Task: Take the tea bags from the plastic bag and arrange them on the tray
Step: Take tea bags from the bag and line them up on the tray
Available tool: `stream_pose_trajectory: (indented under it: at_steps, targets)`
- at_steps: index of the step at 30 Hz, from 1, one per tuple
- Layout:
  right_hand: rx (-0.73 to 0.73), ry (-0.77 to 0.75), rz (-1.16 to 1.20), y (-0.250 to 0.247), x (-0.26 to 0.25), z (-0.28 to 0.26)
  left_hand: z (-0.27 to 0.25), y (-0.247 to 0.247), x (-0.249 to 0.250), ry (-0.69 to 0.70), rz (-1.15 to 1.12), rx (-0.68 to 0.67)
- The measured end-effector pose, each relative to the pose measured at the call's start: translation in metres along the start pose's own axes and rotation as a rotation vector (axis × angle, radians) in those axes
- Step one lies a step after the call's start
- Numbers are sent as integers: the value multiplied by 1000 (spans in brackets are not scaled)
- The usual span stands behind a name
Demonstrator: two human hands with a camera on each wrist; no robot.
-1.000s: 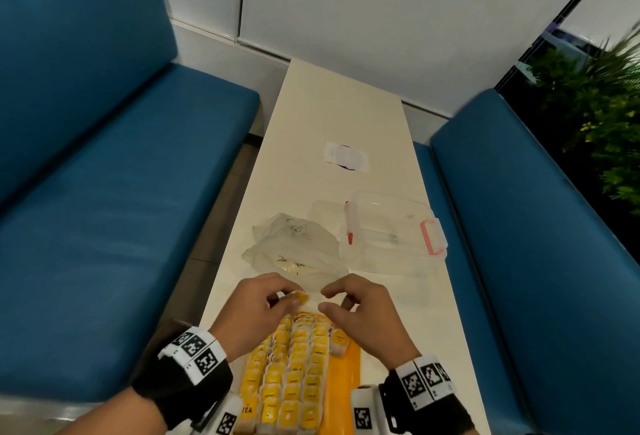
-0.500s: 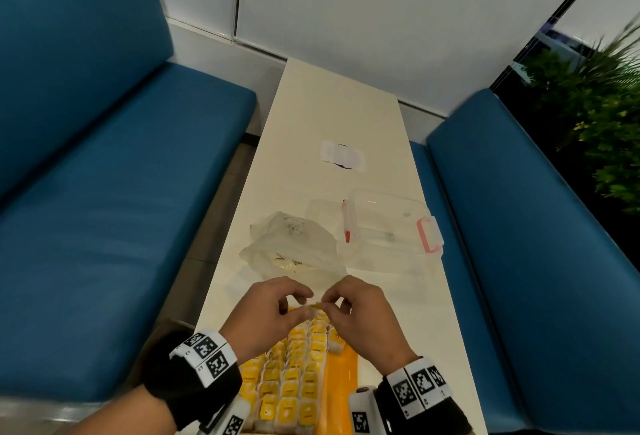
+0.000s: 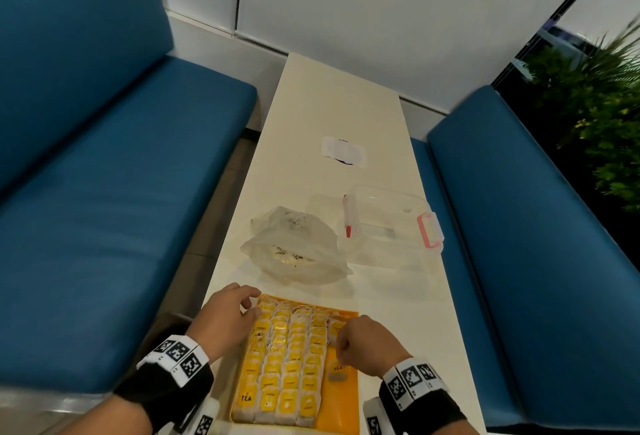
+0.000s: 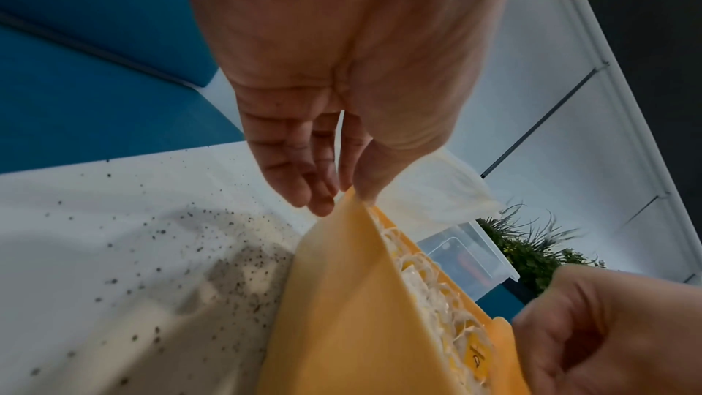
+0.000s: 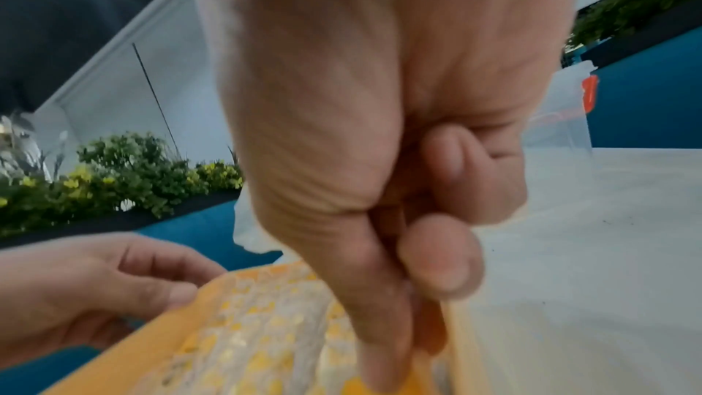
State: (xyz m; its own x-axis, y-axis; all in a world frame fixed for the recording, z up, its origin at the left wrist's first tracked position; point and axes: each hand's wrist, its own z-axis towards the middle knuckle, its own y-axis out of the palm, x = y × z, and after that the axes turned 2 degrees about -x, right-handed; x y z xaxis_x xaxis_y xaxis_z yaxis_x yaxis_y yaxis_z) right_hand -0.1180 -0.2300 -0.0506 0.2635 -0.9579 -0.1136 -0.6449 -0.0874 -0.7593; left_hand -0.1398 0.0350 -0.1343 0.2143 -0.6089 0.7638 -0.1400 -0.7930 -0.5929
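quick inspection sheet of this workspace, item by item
surface: long cream table, dark specks by the tray in the left wrist view
job's things: orange tray with rows of tea bags; crumpled plastic bag beyond it
clutter: clear box with pink clips; white paper
grippers: left hand at the tray's left edge, fingers loose; right hand curled over the right column, grip unclear
cables: nothing seen
surroundings: blue benches, plants
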Motion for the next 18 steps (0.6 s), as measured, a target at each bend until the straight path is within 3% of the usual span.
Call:
stream_pose_trajectory:
  at_steps: [6,18]
  targets:
    - [137,89,-231,14,-3,18,0,1,1,-5,-15,3]
    - [217,197,-148,17,-5,20,1,-1,1,-18,-23,-20]
